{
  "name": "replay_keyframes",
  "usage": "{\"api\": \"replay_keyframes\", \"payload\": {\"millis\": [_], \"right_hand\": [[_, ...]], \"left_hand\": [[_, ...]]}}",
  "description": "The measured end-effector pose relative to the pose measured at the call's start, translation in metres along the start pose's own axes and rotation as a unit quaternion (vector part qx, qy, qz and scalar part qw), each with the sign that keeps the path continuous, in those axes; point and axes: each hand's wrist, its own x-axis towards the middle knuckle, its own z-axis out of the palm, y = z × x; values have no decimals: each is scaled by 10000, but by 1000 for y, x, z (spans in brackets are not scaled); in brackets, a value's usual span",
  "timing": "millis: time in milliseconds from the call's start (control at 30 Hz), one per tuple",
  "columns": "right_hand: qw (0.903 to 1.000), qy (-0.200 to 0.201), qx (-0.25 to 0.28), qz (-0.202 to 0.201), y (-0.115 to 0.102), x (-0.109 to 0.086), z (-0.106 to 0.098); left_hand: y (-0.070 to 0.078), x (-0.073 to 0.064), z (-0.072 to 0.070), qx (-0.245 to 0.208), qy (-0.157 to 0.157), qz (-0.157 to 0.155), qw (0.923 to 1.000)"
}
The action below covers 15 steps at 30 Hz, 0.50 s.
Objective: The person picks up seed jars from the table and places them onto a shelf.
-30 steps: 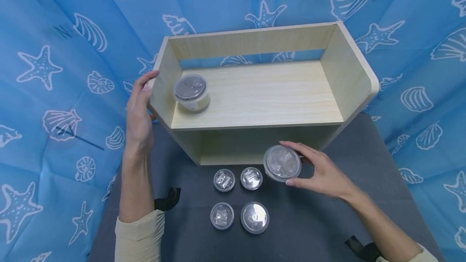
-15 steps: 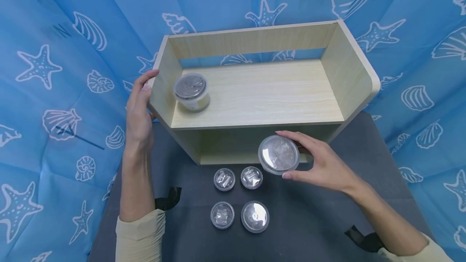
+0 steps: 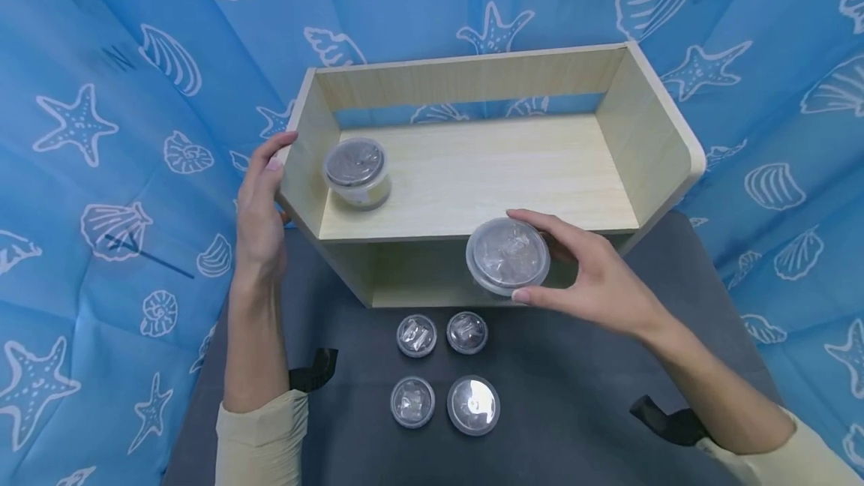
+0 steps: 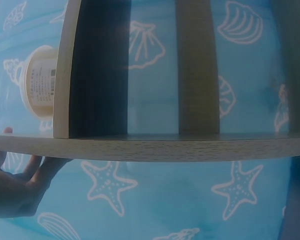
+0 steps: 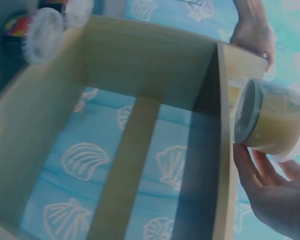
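Observation:
My right hand (image 3: pixel 594 268) grips a round plastic tub (image 3: pixel 508 255) by its sides, fingers at the far side and thumb at the near side. The tub has a clear lid and, in the right wrist view, yellowish contents. It is held in front of the upper board's front edge. My left hand (image 3: pixel 259 205) holds the left side panel of a pale wooden two-tier shelf (image 3: pixel 513 171); in the left wrist view a fingertip shows past the panel's edge. A similar lidded tub (image 3: pixel 356 172) with a printed label stands at the upper board's left end.
Several smaller lidded containers stand on the dark tabletop before the shelf, among them a wider one (image 3: pixel 473 406) and a smaller one (image 3: pixel 412 402). The shelf's right side panel (image 3: pixel 664 118) rises beyond my right hand. A blue seashell-print curtain (image 3: pixel 135 171) surrounds the table.
My right hand has lifted the tub up and to the left, from before the lower compartment to the upper board's edge. My left hand has stayed on the panel.

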Motion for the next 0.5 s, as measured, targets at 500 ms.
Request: {"api": "replay_keyframes", "payload": {"millis": [500], "right_hand": [[9990,104,227,380,-14,40,-7]], "left_hand": [[-2,0,-1,2,13,-20,10000]]}}
